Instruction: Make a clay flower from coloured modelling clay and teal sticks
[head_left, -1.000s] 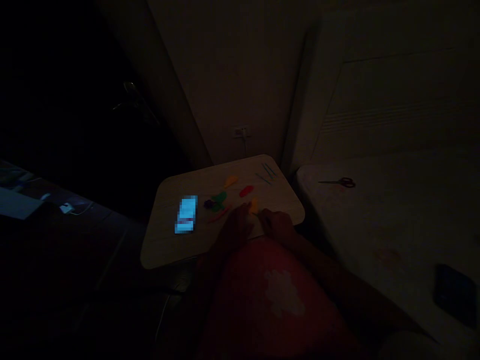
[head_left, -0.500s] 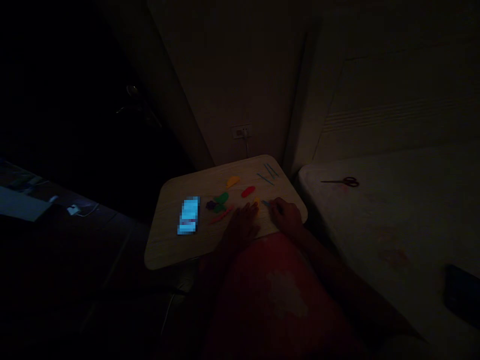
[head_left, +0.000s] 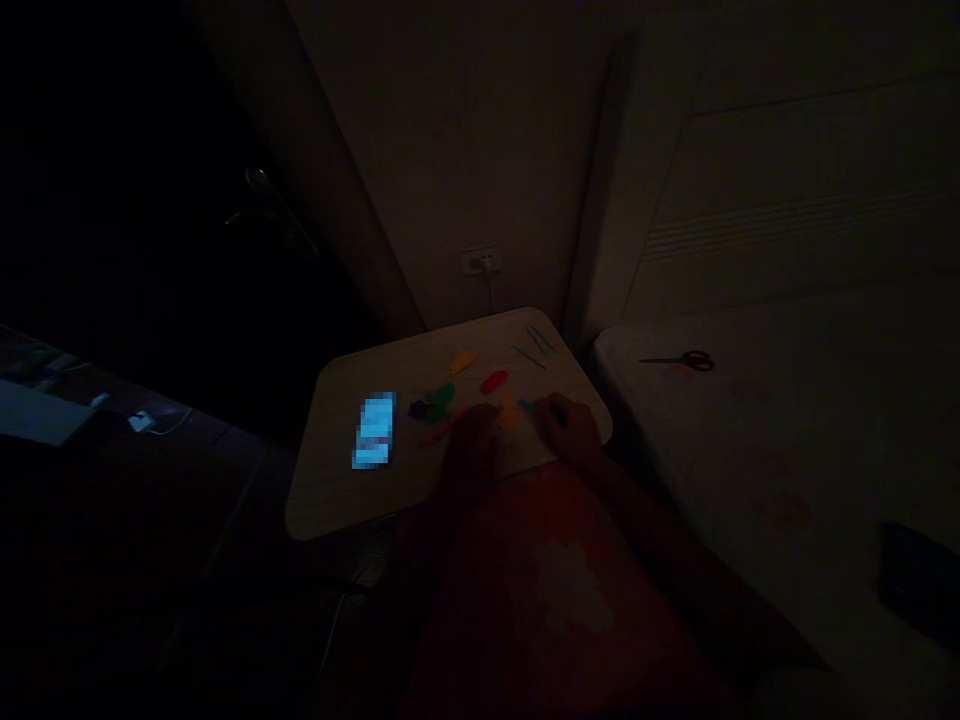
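In the dim head view, my left hand is beside the left edge of a flat yellow piece on the small table. Its fingers are dark and blurred, so their pose is unclear. My right hand is closed, pinching a thin blue-green strip that points left toward the yellow piece. A red oval piece lies just beyond them. Farther left are green pieces, a dark purple piece and a long pink piece, partly covered by my left hand.
A lit phone lies on the left of the wooden table. Another yellow piece and several thin blue strips lie toward the back. Scissors rest on the pale surface at right. A plugged wall socket is behind.
My left hand has drawn back left off the yellow piece, which now shows more fully. My right hand stays nearly in place with the blue-green strip. The view has shifted slightly.
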